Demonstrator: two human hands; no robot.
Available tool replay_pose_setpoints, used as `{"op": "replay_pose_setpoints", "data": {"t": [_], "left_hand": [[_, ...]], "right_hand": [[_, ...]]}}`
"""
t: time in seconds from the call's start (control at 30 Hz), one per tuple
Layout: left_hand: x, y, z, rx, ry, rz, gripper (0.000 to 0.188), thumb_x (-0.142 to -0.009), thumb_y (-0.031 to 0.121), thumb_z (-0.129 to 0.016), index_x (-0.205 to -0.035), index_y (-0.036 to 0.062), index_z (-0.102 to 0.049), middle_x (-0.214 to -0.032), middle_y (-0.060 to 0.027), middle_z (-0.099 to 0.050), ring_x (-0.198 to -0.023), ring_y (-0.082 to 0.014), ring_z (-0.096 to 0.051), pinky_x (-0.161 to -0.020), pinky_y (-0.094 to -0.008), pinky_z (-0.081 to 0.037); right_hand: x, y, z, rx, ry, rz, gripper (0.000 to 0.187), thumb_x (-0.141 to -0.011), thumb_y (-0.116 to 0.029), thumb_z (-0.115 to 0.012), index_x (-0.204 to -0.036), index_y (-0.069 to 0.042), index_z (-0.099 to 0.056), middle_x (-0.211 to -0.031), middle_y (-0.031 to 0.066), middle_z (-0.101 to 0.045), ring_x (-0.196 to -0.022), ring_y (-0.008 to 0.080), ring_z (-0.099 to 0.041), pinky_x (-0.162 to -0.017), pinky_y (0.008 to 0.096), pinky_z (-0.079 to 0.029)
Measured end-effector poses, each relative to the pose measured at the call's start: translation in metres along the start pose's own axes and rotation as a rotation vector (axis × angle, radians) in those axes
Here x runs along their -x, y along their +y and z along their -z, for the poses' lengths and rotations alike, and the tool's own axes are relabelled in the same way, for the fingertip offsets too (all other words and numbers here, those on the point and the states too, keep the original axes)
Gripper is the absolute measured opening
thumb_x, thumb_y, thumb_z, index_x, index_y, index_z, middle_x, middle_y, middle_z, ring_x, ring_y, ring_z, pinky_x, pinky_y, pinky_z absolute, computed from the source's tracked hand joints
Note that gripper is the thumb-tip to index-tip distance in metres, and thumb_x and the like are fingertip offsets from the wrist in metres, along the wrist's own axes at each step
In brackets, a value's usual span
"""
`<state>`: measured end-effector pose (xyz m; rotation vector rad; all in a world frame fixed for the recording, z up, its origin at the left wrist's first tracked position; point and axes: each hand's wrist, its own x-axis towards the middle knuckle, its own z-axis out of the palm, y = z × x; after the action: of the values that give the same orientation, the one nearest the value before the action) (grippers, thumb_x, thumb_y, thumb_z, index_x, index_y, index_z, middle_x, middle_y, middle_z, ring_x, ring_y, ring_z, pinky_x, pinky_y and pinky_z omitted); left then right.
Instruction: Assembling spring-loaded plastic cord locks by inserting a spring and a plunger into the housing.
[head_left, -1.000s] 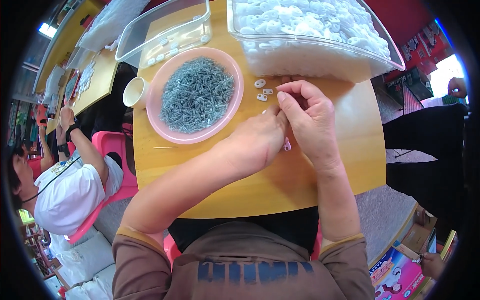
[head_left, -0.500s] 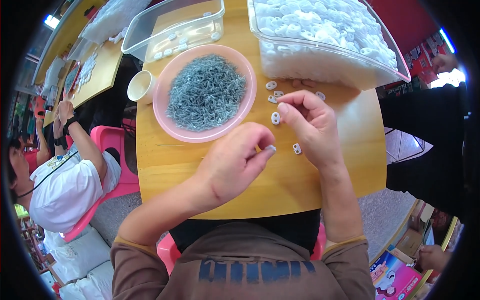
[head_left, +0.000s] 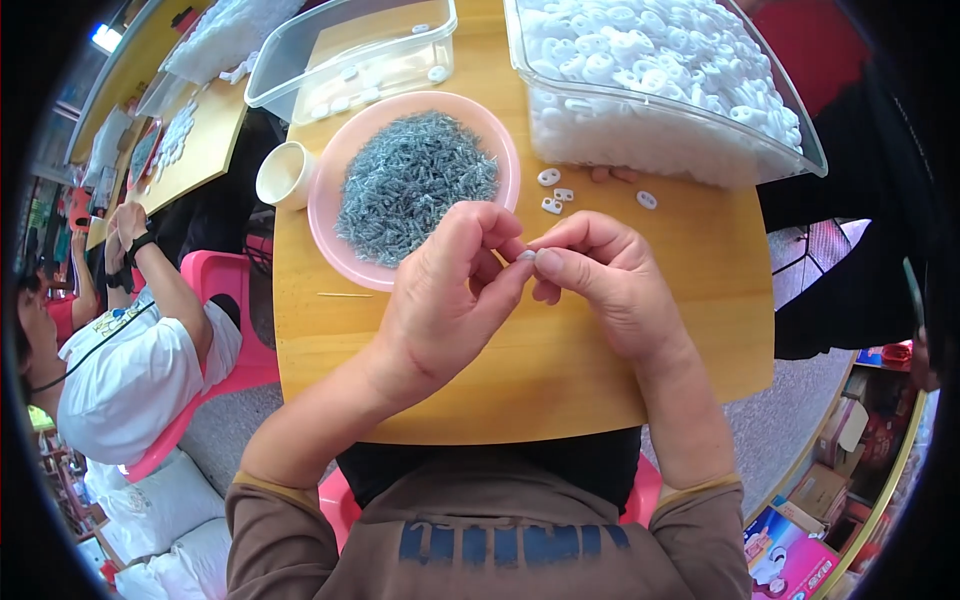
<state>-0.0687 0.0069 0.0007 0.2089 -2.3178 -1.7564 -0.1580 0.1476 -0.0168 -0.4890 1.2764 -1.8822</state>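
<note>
Where the two hands meet above the wooden table [head_left: 520,380], the left hand [head_left: 445,300] and the right hand [head_left: 605,285] pinch one small white plastic part [head_left: 526,256] between their fingertips. Both hands are closed on it; only a sliver of the part shows, so its long axis and facing direction cannot be determined. The part sits over the table centre, just beside the near rim of the pink bowl [head_left: 330,215].

The bowl holds a heap of small grey screws [head_left: 415,185]. Three loose white parts [head_left: 555,192] lie on the table just beyond the fingertips, with a fourth [head_left: 647,200] to their right. Behind them stands a clear bin [head_left: 790,150] filled with white parts. A second clear bin [head_left: 300,70], nearly bare, stands behind the bowl, and a small white cup [head_left: 285,175] touches the bowl's left rim.
</note>
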Motion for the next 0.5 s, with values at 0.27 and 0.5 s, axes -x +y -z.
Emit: {"op": "replay_pose_setpoints", "data": {"t": [0.27,0.5], "left_hand": [[0.0,0.006,-0.001,0.068,0.034,-0.028,0.023,-0.077,-0.002,-0.059,-0.095,0.0014,-0.046,-0.075,-0.0028,-0.053,-0.057,-0.0038,-0.05,-0.047,-0.017,-0.04],[0.012,0.019,0.001,0.299,0.059,0.143,0.023,-0.077,-0.002,-0.059,-0.096,0.0004,-0.046,-0.08,-0.0034,-0.053,-0.06,-0.0048,-0.051,-0.05,-0.0158,-0.043]], "right_hand": [[0.003,-0.005,-0.002,-0.065,-0.012,-0.009,0.012,-0.078,-0.007,-0.059,-0.089,-0.001,-0.057,-0.078,0.0054,-0.059,-0.068,0.0113,-0.056,-0.063,0.0226,-0.045],[0.008,-0.006,-0.008,-0.115,-0.06,0.044,0.012,-0.078,-0.005,-0.06,-0.088,-0.001,-0.056,-0.083,0.0044,-0.057,-0.07,0.0096,-0.056,-0.063,0.0208,-0.046]]}}
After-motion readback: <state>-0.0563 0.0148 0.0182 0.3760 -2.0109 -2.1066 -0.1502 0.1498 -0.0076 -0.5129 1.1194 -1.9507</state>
